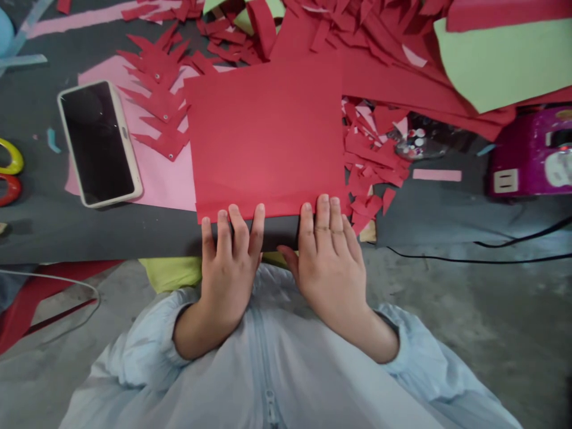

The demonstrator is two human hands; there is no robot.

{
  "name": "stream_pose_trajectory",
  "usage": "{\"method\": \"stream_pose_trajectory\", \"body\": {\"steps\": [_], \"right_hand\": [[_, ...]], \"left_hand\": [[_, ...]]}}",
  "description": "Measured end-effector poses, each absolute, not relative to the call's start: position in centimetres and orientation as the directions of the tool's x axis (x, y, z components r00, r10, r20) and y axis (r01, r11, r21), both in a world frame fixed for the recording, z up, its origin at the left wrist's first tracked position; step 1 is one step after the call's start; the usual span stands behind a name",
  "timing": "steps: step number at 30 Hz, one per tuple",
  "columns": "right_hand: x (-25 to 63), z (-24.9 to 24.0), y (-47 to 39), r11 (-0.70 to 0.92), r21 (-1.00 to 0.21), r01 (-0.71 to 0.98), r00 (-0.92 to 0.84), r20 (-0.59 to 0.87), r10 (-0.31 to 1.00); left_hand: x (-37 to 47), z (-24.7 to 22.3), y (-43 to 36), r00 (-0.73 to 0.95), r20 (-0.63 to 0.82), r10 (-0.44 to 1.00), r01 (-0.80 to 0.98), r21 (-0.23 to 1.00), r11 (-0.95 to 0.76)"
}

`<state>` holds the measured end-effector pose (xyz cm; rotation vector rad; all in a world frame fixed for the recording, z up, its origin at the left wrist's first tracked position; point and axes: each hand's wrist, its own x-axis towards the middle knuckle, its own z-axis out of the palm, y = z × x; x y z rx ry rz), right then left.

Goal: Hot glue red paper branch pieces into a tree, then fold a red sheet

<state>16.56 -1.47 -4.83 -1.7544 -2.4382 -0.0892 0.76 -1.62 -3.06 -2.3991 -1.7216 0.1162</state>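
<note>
A large red sheet [268,131] lies on the dark table, its near edge close to the table's front edge, with a narrow band along that edge that looks folded. My left hand [230,268] rests its fingertips on the left part of this edge, fingers spread, palm down. On the right part of the same edge lies my right hand [330,268], fingers stretched out flat and thumb apart. Neither hand grips anything. Left of the sheet, red spiky paper cutouts [165,107] with small round dots lie on pink paper [165,185].
A phone [98,143] lies on the left, with yellow and red scissor handles [11,164] beyond it. Red scraps [370,155] heap right of the sheet. Green paper [504,59] and a purple device [531,155] with black cables are at the right.
</note>
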Motion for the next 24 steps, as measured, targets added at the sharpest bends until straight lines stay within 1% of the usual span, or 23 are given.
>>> {"method": "stream_pose_trajectory", "body": {"steps": [6,9,15,19,22,24], "right_hand": [[16.63,-4.85,-1.55,0.325,0.01,0.945,-0.323,0.153,0.934],[16.66,-4.86,-1.58,0.33,0.011,0.944,-0.328,0.154,0.932],[16.61,-4.79,-1.55,0.325,-0.018,0.945,-0.319,0.149,0.936],[16.56,-4.83,-1.54,0.323,-0.02,0.946,-0.315,0.167,0.934],[16.52,-4.84,-1.58,0.321,-0.021,0.947,-0.314,0.162,0.935],[16.49,-4.84,-1.6,0.317,-0.019,0.948,-0.31,0.17,0.936]], "left_hand": [[0.89,-2.95,-1.52,0.329,0.044,0.943,0.927,-0.208,-0.313],[0.95,-2.94,-1.5,0.326,0.04,0.944,0.926,-0.215,-0.311],[0.87,-3.25,-1.56,0.304,0.019,0.953,0.943,-0.151,-0.298],[0.86,-3.36,-1.63,0.292,0.016,0.956,0.947,-0.142,-0.287],[0.89,-3.3,-1.64,0.28,0.014,0.96,0.956,-0.095,-0.278],[0.9,-3.18,-1.63,0.281,0.012,0.96,0.956,-0.087,-0.279]]}}
